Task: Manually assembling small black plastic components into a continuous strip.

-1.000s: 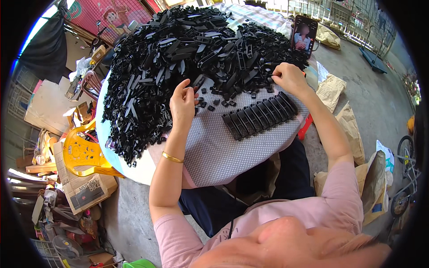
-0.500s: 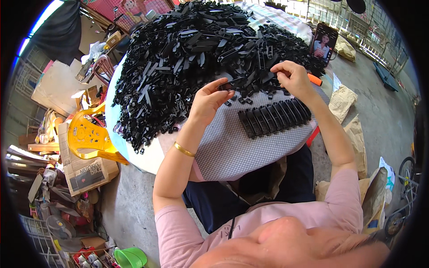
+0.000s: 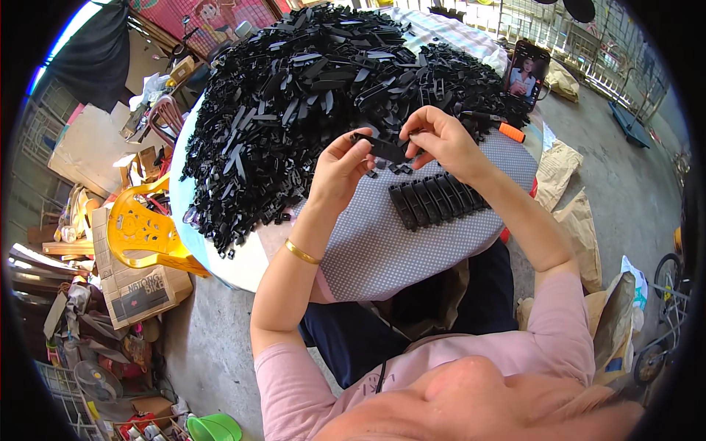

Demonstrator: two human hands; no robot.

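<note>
Forearms rise from the lower edge, the left one wearing a gold bangle [image 3: 301,253]. Left hand [image 3: 340,170] and right hand [image 3: 441,140] meet above a grey dotted cloth [image 3: 382,250], both pinching one flat black plastic piece [image 3: 387,150] between fingertips, held just clear of the table. Just below the right hand, a row of like pieces [image 3: 435,200] lies side by side on the cloth. Beyond the hands spreads a big heap of black parts [image 3: 309,95] covering most of the table. An orange-capped marker [image 3: 507,131] lies to the right, a propped phone [image 3: 526,73] past it. A yellow chair [image 3: 143,231] stands left of the table.
</note>
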